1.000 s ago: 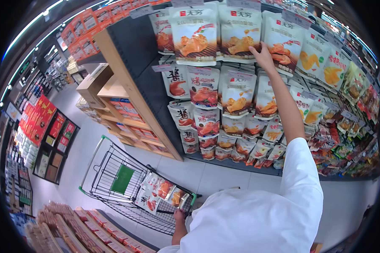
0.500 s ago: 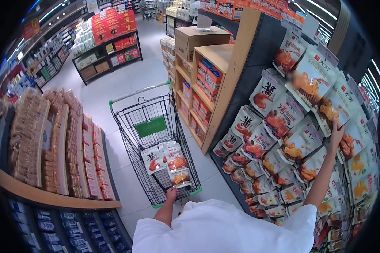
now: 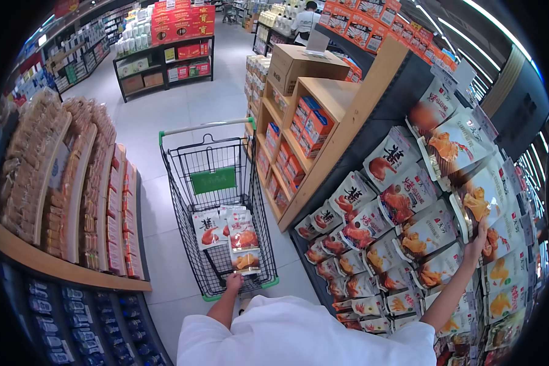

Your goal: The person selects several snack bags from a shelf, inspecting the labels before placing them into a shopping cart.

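White, printed, and showing a piece of brown food, the hanging pouch point(image 3: 483, 194) occupies the right side of the head view, on a display rack point(image 3: 381, 107). Its long axis runs obliquely, from upper right down to lower left. The right hand point(image 3: 474, 247) is the nearer of the two, lying at the pouch's lower end with fingers against the lower right edge; whether they pinch it or merely rest there cannot be told. The left hand point(image 3: 234, 281) lies well apart, across the body at the near end of the shopping cart point(image 3: 207, 127). Its fingers are curled beside the lower edge of the front pouch point(image 3: 246, 261); whether they grasp that pouch or the cart's rim is unclear.

Adjacent structures: an upper pouch point(image 3: 456, 144) flanks the hanging pouch on the left and a lower pouch point(image 3: 500, 235) on the right, both close against it. Between rack and cart basket stand the lower rows of pouches, a strip of floor point(image 3: 296, 259) and the cart's wire side. Inside the basket, a white pouch point(image 3: 209, 230) lies left of the front pouch. Beyond the rack's wooden end panel point(image 3: 354, 125) stands a cardboard box point(image 3: 302, 66); farther off is another person point(image 3: 305, 23).
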### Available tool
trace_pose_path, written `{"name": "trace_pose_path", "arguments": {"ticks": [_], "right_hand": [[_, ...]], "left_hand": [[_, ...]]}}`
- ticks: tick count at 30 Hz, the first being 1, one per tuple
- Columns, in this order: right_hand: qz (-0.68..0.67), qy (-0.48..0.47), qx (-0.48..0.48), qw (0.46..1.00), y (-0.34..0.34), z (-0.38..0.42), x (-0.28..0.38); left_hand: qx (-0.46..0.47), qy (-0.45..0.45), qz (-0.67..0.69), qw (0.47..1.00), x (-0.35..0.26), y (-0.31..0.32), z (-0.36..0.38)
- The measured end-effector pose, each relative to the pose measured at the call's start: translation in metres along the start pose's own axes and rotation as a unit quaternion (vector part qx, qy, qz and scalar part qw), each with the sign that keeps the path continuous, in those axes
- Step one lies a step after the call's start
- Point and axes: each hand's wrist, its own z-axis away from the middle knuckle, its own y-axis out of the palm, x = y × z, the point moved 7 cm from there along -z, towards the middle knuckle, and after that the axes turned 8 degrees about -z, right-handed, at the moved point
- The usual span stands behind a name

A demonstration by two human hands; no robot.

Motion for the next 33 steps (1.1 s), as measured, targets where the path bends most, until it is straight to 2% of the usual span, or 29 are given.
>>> {"name": "trace_pose_path", "arguments": {"ticks": [2, 6, 9, 11, 13, 15, 19, 21, 23, 24, 25, 26, 27, 29, 31, 33], "right_hand": [[-0.072, 0.036, -0.007, 0.997, -0.006, 0.004, -0.001], [-0.088, 0.039, -0.048, 0.994, 0.016, 0.021, 0.011], [-0.066, 0.006, 0.037, 0.997, 0.008, 0.006, -0.002], [-0.011, 0.029, 0.055, 0.998, 0.017, 0.01, -0.014], [-0.055, 0.04, 0.051, 0.996, 0.048, 0.03, -0.023], [-0.026, 0.054, 0.036, 0.998, 0.049, 0.042, -0.04], [-0.09, 0.104, 0.096, 0.986, 0.061, 0.097, -0.087], [-0.119, 0.199, 0.057, 0.971, 0.064, 0.145, -0.128], [-0.061, 0.256, 0.103, 0.959, 0.099, 0.207, -0.155], [-0.063, 0.316, 0.094, 0.942, 0.093, 0.233, -0.186], [-0.058, 0.326, 0.106, 0.937, 0.084, 0.257, -0.218], [-0.059, 0.381, 0.092, 0.918, 0.109, 0.291, -0.235], [-0.069, 0.447, 0.098, 0.887, 0.128, 0.322, -0.257], [-0.033, 0.52, 0.104, 0.847, 0.159, 0.369, -0.297], [0.0, 0.584, 0.09, 0.806, 0.181, 0.41, -0.332], [0.029, 0.616, 0.133, 0.776, 0.191, 0.443, -0.369]], "left_hand": [[0.008, -0.001, 0.008, 1.0, 0.003, 0.001, -0.003], [0.031, -0.011, 0.013, 0.999, -0.002, 0.004, 0.002], [0.028, -0.021, 0.017, 0.999, -0.007, 0.002, 0.009], [0.03, -0.033, 0.031, 0.999, -0.008, -0.003, 0.012], [0.047, -0.054, 0.064, 0.995, -0.009, -0.001, 0.014], [0.055, -0.054, 0.076, 0.994, -0.013, -0.002, 0.015], [0.079, -0.029, 0.093, 0.992, -0.032, 0.002, 0.021], [0.106, 0.0, 0.095, 0.99, -0.055, 0.006, 0.029], [0.157, 0.046, 0.1, 0.981, -0.077, 0.015, 0.039], [0.175, 0.058, 0.079, 0.98, -0.097, 0.017, 0.054], [0.19, 0.071, 0.077, 0.976, -0.105, 0.023, 0.061], [0.227, 0.081, 0.091, 0.966, -0.114, 0.031, 0.069], [0.25, 0.079, 0.063, 0.963, -0.138, 0.028, 0.096], [0.317, 0.055, 0.083, 0.943, -0.161, 0.036, 0.129], [0.404, 0.042, 0.112, 0.907, -0.168, 0.046, 0.151], [0.445, 0.039, 0.101, 0.889, -0.168, 0.051, 0.166]]}}
